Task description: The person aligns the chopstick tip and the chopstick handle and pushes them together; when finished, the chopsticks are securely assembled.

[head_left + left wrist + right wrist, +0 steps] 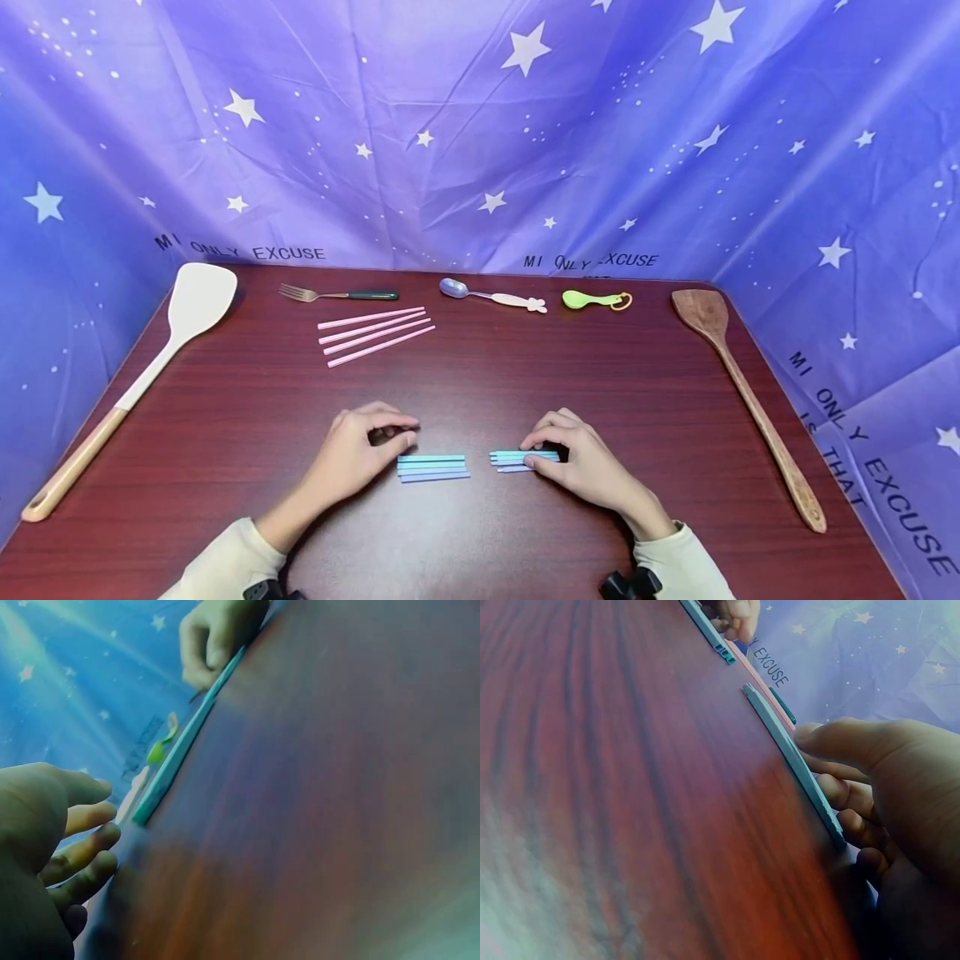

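Two small rows of slim, straight blue-and-green sticks, the left row (pixel 432 464) and the right row (pixel 504 457), lie end toward end with a gap between on the glossy reddish-brown wooden table (pixel 480 379); lying flat and close together probably keeps each row neat. The right hand (pixel 579 458) spans the right row, thumb nearer and fingers beyond, perhaps to steady it; whether it pinches, I cannot tell. The left hand (pixel 360 446), fingers spread and holding nothing, hovers beside the left row's outer end. Beyond, four pink sticks (pixel 382 346) fan out, seemingly grouped by colour.
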`<state>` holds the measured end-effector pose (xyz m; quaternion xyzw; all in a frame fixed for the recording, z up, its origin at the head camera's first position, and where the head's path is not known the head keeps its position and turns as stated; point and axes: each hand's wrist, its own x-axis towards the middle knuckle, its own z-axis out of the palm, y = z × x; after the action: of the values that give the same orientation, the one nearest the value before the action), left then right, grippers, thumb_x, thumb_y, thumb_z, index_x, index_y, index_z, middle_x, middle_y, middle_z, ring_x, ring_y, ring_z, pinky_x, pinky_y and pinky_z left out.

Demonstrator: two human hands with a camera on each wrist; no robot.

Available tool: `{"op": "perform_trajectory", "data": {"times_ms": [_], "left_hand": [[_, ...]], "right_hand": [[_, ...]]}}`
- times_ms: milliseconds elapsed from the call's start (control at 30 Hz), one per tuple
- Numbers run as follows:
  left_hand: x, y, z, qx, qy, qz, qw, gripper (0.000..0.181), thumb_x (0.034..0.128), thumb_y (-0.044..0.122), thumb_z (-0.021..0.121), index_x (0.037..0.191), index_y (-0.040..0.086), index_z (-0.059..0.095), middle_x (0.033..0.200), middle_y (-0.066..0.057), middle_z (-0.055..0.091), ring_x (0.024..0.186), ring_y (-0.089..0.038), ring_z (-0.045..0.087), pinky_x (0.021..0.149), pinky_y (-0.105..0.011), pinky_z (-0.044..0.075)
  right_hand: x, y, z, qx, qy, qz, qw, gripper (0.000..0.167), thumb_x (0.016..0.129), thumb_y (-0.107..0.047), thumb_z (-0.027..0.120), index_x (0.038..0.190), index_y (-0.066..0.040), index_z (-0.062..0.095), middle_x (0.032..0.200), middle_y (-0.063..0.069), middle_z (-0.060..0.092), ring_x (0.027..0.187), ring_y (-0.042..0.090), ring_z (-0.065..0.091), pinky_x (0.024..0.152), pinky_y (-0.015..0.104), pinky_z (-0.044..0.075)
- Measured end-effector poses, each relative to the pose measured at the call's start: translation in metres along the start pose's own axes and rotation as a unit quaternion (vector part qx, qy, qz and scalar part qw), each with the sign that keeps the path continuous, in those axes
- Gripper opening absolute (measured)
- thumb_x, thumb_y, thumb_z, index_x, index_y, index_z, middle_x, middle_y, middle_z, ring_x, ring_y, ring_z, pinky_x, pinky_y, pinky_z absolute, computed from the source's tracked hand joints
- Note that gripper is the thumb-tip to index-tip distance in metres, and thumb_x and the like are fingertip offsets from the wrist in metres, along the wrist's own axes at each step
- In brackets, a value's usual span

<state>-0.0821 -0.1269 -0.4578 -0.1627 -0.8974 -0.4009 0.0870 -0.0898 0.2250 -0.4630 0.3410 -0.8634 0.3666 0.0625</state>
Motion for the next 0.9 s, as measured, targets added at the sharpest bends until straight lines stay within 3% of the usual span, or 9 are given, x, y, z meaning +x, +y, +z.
{"op": "perform_trajectory", "data": {"times_ms": [133, 467, 900], "left_hand": [[-0.008, 0.005, 0.005, 0.007, -0.013, 0.003, 0.9999, 0.019, 0.0821, 0.023, 0.087, 0.099, 0.029, 0.083, 0.095, 0.022, 0.073, 0.096, -0.005, 0.066, 0.090, -0.039, 0.039], [-0.014, 0.005, 0.010, 0.025, -0.012, 0.042, 0.9987, 0.022, 0.0738, 0.025, 0.093, 0.092, 0.034, 0.084, 0.089, 0.024, 0.065, 0.087, 0.000, 0.051, 0.079, -0.031, 0.031], [-0.013, 0.008, 0.014, 0.019, -0.016, 0.009, 0.9997, 0.019, 0.0715, 0.027, 0.094, 0.082, 0.036, 0.082, 0.085, 0.029, 0.064, 0.086, 0.003, 0.050, 0.081, -0.031, 0.030]], "right_hand": [[0.001, -0.001, 0.000, -0.002, 0.000, 0.003, 1.0000, 0.021, 0.083, -0.013, 0.085, 0.097, -0.025, 0.077, 0.094, -0.013, 0.069, 0.087, 0.004, 0.055, 0.074, 0.020, 0.044], [0.003, 0.000, 0.000, -0.005, 0.002, -0.002, 1.0000, 0.021, 0.083, -0.012, 0.085, 0.098, -0.025, 0.077, 0.094, -0.013, 0.069, 0.087, 0.004, 0.055, 0.074, 0.020, 0.044], [0.000, -0.003, 0.000, -0.008, -0.005, 0.032, 0.9994, 0.022, 0.082, -0.014, 0.086, 0.095, -0.027, 0.075, 0.094, -0.016, 0.069, 0.089, 0.002, 0.055, 0.076, 0.022, 0.045]]}}
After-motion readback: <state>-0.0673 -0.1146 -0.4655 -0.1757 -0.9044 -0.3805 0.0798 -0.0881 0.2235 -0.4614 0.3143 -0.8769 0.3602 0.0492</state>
